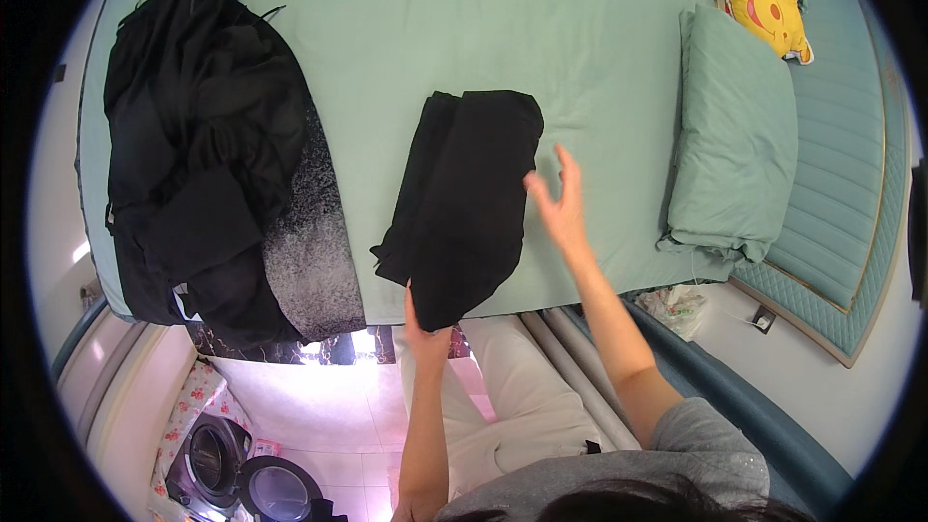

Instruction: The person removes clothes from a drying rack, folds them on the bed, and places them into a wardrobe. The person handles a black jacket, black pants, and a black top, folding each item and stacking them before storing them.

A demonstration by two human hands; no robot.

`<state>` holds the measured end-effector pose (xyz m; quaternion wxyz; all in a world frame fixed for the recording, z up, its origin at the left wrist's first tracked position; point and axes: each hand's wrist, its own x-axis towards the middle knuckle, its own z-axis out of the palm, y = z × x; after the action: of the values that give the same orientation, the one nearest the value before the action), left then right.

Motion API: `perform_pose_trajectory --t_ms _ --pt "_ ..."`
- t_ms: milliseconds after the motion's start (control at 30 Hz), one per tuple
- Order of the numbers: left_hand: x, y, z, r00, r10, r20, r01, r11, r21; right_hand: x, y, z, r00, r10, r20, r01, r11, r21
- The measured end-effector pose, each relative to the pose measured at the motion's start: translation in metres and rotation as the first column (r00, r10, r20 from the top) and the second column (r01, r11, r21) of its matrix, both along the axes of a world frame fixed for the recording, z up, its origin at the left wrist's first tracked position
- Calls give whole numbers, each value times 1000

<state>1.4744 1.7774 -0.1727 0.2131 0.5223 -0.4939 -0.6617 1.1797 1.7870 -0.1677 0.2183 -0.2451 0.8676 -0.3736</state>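
A folded black garment (pixel 471 196) lies on the green bed sheet (pixel 609 109) in front of me, its near end at the bed's edge. My left hand (pixel 428 330) grips that near end, with part of the fingers hidden under the cloth. At the garment's right side, my right hand (pixel 558 203) is raised with thumb and fingers apart and holds nothing; whether the thumb touches the cloth is unclear. A heap of black clothes (pixel 203 123) lies on the left of the bed, partly over a speckled black and grey cloth (pixel 319 261).
On the right are a green pillow (pixel 736 138), a yellow bear-face cushion (pixel 772 11) and the padded headboard (pixel 834 181). A plastic bag (pixel 674 308) sits beside the bed. At lower left stands a front-loading washing machine (pixel 214 457) with its round door (pixel 279 489) ajar.
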Motion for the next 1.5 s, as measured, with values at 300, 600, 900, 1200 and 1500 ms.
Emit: perform_pose_trajectory --t_ms 300,600,900,1200,1500 --pt "-39 15 20 783 -598 169 620 732 -282 71 -52 -19 899 43 -436 85 959 270" --pt "-82 -6 46 729 -575 371 673 503 -542 -36 182 -12 472 -660 584 779 622 74" --pt "-147 -93 0 621 -277 734 669 674 -312 47 197 -22 549 -545 634 535 812 234" --pt "-181 -111 34 846 -432 311 532 661 -530 54 193 -36 540 -512 668 598 792 124" --pt "-171 -172 16 611 -730 304 780 620 -79 51 168 -17 477 -460 749 594 797 111"
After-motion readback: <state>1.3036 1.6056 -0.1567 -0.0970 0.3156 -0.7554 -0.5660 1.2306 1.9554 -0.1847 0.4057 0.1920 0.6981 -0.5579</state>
